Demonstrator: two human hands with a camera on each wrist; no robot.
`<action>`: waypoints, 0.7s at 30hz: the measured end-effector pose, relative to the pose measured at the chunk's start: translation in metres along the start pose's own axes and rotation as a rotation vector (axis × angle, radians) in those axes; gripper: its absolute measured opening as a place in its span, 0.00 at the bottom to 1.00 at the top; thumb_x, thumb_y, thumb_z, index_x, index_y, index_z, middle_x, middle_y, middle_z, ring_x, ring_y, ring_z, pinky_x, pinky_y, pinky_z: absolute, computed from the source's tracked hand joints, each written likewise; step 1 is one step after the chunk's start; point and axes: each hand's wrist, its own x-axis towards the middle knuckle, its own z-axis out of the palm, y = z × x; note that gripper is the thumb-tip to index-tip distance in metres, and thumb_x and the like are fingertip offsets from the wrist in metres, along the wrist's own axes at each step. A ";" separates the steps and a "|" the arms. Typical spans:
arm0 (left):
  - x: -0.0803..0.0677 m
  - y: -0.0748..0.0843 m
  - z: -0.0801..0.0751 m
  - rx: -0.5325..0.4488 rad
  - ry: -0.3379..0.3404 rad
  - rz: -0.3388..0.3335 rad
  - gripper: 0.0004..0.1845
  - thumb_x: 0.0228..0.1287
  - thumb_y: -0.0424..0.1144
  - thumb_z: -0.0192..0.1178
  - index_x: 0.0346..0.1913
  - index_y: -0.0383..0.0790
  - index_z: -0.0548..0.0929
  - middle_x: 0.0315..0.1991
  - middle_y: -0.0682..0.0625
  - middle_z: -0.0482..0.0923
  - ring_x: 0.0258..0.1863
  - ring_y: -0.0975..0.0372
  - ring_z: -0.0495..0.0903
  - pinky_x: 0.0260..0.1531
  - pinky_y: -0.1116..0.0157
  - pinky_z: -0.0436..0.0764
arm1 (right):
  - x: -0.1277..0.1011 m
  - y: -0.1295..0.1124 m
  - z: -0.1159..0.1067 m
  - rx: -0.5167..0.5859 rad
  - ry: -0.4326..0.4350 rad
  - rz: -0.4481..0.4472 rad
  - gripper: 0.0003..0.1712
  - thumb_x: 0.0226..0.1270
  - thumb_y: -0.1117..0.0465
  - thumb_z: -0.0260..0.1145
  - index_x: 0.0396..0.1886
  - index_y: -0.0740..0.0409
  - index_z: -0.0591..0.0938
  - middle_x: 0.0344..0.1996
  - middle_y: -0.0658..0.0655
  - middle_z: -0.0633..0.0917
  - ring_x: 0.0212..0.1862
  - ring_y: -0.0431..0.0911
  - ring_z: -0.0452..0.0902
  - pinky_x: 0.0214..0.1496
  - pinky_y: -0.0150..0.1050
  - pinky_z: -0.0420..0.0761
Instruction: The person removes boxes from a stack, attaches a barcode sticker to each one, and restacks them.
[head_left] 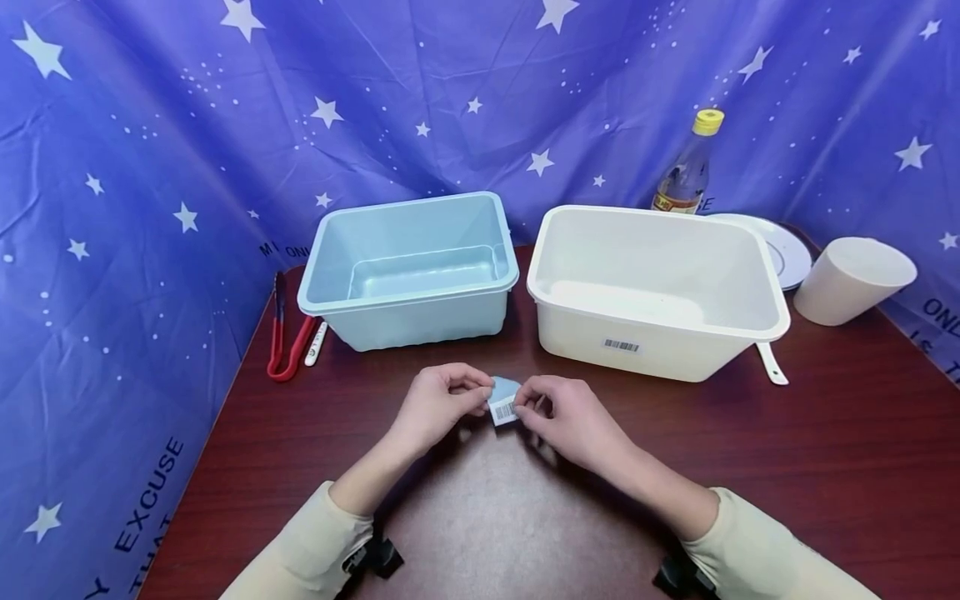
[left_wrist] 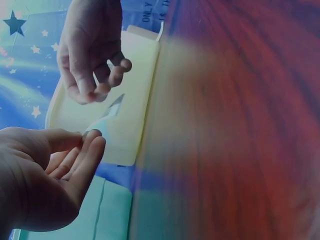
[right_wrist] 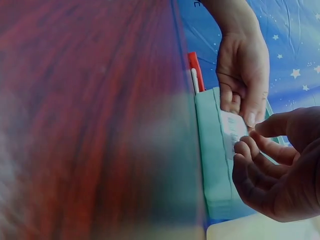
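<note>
Between the two hands, over the near side of the table, is a small light-blue card (head_left: 504,387) with a white barcode label (head_left: 503,411). My left hand (head_left: 437,410) pinches its left edge between thumb and fingertips. At the opposite edge, the thumb and fingers of my right hand (head_left: 573,421) are curled around the card's side. In the right wrist view the card (right_wrist: 232,131) faces the camera with its barcode side, and the right fingertips overlap its edge. The left wrist view shows the card (left_wrist: 112,110) edge-on, standing out from the left fingertips.
Behind the hands stand a light-blue bin (head_left: 420,321) and a white bin (head_left: 660,354). Red-handled tongs (head_left: 288,354) and a white handle (head_left: 317,343) lie left. To the right are a white cup (head_left: 847,287), a plate (head_left: 787,250), a yellow-capped bottle (head_left: 686,171) and another white handle (head_left: 771,364).
</note>
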 end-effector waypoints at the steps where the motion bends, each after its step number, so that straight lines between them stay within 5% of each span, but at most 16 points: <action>1: -0.001 0.001 0.001 -0.031 0.003 0.006 0.05 0.64 0.28 0.67 0.41 0.30 0.87 0.34 0.44 0.87 0.30 0.60 0.86 0.35 0.60 0.87 | 0.000 0.000 0.001 -0.003 0.001 -0.005 0.02 0.69 0.63 0.68 0.35 0.55 0.84 0.21 0.50 0.83 0.16 0.42 0.78 0.30 0.35 0.80; 12: -0.007 0.010 0.013 -0.285 -0.040 -0.027 0.09 0.63 0.22 0.64 0.45 0.20 0.83 0.38 0.37 0.86 0.31 0.61 0.86 0.38 0.59 0.87 | 0.002 0.002 0.005 0.028 -0.002 -0.009 0.03 0.70 0.59 0.69 0.35 0.50 0.86 0.25 0.47 0.85 0.24 0.43 0.82 0.34 0.35 0.80; 21: -0.008 0.008 0.016 -0.376 -0.046 -0.058 0.11 0.63 0.22 0.64 0.47 0.18 0.82 0.38 0.38 0.86 0.34 0.60 0.87 0.39 0.60 0.86 | 0.003 0.004 0.006 0.124 -0.020 0.037 0.06 0.71 0.56 0.68 0.34 0.51 0.85 0.24 0.53 0.86 0.23 0.49 0.83 0.28 0.36 0.80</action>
